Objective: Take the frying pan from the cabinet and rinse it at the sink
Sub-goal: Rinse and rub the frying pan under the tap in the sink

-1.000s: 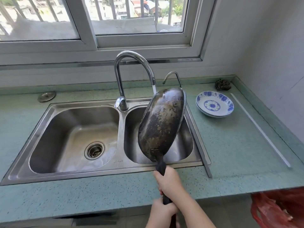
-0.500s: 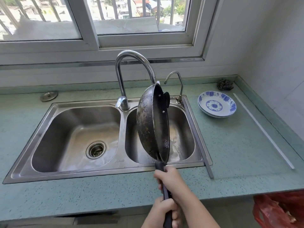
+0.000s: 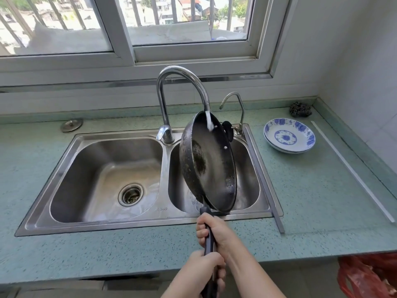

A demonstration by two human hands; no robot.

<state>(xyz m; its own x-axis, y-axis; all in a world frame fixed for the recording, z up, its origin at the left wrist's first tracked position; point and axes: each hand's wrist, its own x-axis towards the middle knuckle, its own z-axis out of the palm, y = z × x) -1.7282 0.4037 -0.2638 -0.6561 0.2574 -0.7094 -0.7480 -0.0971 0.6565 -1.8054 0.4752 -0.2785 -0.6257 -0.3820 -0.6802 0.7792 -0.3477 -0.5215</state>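
Blackened frying pan tilted steeply over right sink basin, under running tap; right hand and left hand both clenched around its handle.

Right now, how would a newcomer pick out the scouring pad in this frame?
Start at the double sink, then follow the green counter to its back right corner. Behind the blue-patterned bowls sits the scouring pad: the only dark, wiry clump there.
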